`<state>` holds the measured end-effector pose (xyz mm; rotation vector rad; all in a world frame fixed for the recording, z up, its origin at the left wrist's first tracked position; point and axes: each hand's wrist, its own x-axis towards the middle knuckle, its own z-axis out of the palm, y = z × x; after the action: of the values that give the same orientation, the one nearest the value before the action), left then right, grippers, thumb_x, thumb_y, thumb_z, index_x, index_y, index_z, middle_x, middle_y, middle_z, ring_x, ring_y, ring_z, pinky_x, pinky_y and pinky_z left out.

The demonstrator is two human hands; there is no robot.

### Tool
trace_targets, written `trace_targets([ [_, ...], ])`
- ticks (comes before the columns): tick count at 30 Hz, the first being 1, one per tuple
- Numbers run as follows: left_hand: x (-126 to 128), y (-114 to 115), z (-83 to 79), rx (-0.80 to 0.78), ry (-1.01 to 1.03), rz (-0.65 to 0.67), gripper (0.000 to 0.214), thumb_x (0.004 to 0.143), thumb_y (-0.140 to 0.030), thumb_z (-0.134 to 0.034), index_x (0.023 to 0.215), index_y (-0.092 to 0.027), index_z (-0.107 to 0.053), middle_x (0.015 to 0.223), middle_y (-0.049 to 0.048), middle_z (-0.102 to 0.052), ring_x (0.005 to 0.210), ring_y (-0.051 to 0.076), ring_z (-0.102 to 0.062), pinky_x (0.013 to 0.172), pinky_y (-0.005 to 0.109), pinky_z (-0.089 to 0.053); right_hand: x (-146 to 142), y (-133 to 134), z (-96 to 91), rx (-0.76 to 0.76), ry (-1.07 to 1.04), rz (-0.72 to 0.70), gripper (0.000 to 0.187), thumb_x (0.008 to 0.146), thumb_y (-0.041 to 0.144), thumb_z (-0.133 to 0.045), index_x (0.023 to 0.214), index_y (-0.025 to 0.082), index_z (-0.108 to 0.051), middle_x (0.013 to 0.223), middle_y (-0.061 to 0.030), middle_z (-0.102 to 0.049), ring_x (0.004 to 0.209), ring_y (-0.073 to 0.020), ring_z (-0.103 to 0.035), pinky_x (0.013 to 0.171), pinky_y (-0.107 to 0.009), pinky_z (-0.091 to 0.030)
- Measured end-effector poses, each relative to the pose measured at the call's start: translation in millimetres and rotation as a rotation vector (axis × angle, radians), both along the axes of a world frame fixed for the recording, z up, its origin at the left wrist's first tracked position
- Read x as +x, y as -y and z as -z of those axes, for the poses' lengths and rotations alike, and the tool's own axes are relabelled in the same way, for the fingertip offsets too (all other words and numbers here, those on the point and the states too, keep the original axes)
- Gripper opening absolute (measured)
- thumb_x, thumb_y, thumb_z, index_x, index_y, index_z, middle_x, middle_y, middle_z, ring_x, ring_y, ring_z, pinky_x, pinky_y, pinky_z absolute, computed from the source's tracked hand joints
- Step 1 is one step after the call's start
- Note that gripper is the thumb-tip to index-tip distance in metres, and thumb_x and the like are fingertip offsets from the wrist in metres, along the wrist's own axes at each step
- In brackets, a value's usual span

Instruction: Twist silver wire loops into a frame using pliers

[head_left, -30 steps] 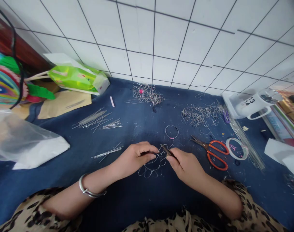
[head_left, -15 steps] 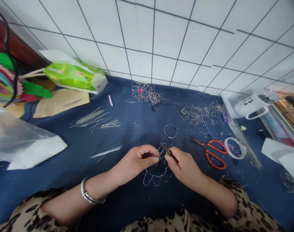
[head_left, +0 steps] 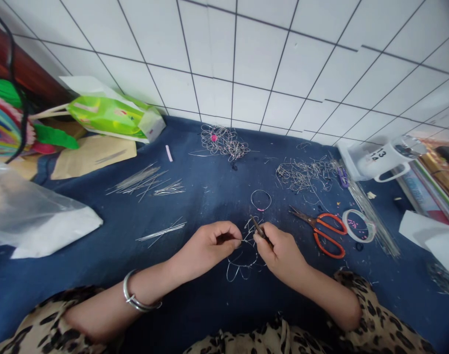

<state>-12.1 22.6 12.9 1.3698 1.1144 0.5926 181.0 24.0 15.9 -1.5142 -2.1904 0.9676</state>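
Two left fingertips (head_left: pixel 235 243) pinch a wire ring (head_left: pixel 248 266); beside them, the right hand (head_left: pixel 281 250) clasps a dark tool (head_left: pixel 258 228), whose slip could bend the ring.

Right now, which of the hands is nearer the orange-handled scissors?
Right. The right hand is just left of the scissors; the left hand is farther left, with the right hand between.

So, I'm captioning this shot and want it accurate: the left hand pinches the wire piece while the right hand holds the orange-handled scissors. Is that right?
Not quite. The right hand holds a slim dark tool; the orange-handled scissors lie on the blue cloth to its right, as the head view shows. The left hand does pinch the wire piece.
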Motion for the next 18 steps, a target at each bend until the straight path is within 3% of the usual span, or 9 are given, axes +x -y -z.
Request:
trace_targets([
  [11, -1.2, 0.1, -3.4, -0.033, -0.045, -0.006, 0.009, 0.081, -0.02, -0.048, 0.076, -0.015, -0.055, 0.063, -0.0041, -0.049, 0.054, 0.007, -0.044, 0.052, 0.02, -0.035, 0.4, -1.1, -1.3, 0.01, -0.089, 0.072, 0.012, 0.088, 0.027, -0.04, 0.081, 0.019, -0.046, 0.065, 0.0041, -0.049, 0.058, -0.0085, -0.046, 0.058, -0.02, -0.034],
  [18, -2.2, 1.4, -2.1, -0.092, -0.047, 0.0, 0.009, 0.082, -0.021, -0.045, 0.08, -0.016, -0.052, 0.06, -0.0033, -0.052, 0.051, 0.008, -0.051, 0.046, 0.017, -0.041, 6.1, -3.7, -3.9, -0.001, -0.006, 0.011, 0.016, 0.088, 0.029, -0.038, 0.076, 0.02, -0.043, 0.061, 0.0045, -0.046, 0.055, -0.0086, -0.043, 0.055, -0.02, -0.032],
])
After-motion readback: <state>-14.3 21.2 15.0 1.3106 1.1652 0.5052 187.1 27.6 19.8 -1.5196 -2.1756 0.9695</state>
